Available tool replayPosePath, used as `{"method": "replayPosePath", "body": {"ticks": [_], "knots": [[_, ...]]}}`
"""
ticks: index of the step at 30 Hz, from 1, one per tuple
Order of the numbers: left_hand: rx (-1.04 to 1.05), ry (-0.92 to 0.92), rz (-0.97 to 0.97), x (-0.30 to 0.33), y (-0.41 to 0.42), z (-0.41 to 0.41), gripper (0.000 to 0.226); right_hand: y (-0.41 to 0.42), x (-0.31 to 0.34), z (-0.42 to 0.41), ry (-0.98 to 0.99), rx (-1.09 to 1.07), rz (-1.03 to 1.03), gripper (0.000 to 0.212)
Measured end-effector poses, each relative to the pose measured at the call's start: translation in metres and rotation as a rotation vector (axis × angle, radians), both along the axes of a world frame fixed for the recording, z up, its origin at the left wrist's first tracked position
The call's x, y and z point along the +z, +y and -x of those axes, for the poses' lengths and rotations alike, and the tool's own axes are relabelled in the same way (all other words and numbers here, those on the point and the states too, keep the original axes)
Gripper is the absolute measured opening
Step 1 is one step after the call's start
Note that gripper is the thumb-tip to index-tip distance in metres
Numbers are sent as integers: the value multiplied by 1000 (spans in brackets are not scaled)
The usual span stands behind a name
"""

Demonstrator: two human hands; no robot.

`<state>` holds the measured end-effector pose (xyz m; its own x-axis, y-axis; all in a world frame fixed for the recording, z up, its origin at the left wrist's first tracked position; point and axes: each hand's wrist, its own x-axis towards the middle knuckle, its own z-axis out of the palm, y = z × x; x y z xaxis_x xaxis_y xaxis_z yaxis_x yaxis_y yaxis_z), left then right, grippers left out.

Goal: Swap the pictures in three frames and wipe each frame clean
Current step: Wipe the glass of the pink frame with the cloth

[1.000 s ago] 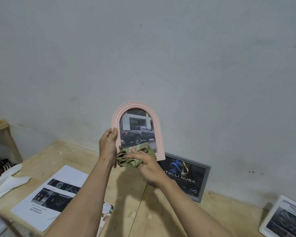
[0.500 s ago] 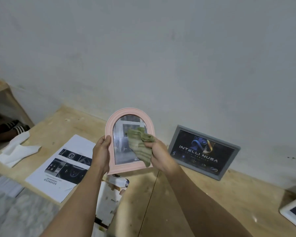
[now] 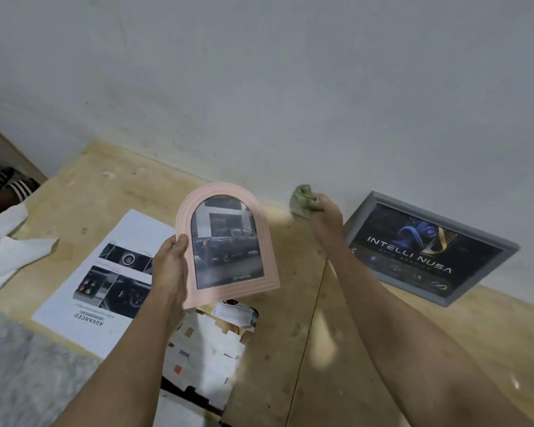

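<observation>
Pink arched frame point(image 3: 228, 245), holding a picture of a dark pickup truck: gripped at its left edge by the left hand point(image 3: 170, 266), thumb on the front rim, held tilted above the wooden tabletop point(image 3: 293, 349). Green cloth point(image 3: 305, 202): bunched in the curled fingers of the right hand point(image 3: 326, 215), well right of the pink frame and not touching it. Grey frame point(image 3: 430, 249): leaning against the wall, further right of the pink frame; printed sheet point(image 3: 105, 278) flat on the tabletop to the pink frame's left.

Plywood tabletop point(image 3: 290, 349), seam running front to back. Printed sheet point(image 3: 105, 282) left of left-hand fingers point(image 3: 174, 245). White cloth point(image 3: 3, 248) further left. Patterned paper point(image 3: 210, 343) below them. Grey frame point(image 3: 429, 248) right of right-hand fingers, leaning on wall.
</observation>
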<state>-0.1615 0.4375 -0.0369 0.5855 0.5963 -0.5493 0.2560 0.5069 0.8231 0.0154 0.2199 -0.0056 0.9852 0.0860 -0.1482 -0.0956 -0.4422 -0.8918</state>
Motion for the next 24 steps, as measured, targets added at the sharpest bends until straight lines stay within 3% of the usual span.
{"method": "replayPosePath", "body": {"ticks": [2,4,6,10,15,18,20,21,24], "knots": [[-4,-1,24,-12,6,-3,19,9,-27,-4,-94,86,356,32],[3,-9,61,-22,7,-5,22,17,-61,-8,-93,99,511,51],[10,-1,111,-37,7,-7,22,26,-101,-8,-86,135,649,57],[25,-14,202,-56,9,-10,19,36,-147,-3,31,255,710,77],[-8,9,174,-58,11,-12,24,38,-132,-12,211,346,749,88],[-30,24,119,-51,11,-10,24,32,-116,-19,309,413,713,89],[-42,37,89,-45,10,-9,26,27,-102,-19,259,374,634,84],[-42,38,74,-40,8,-8,27,22,-93,-16,220,325,521,78],[-44,33,54,-24,2,-7,26,12,-57,7,290,139,3,29]]}}
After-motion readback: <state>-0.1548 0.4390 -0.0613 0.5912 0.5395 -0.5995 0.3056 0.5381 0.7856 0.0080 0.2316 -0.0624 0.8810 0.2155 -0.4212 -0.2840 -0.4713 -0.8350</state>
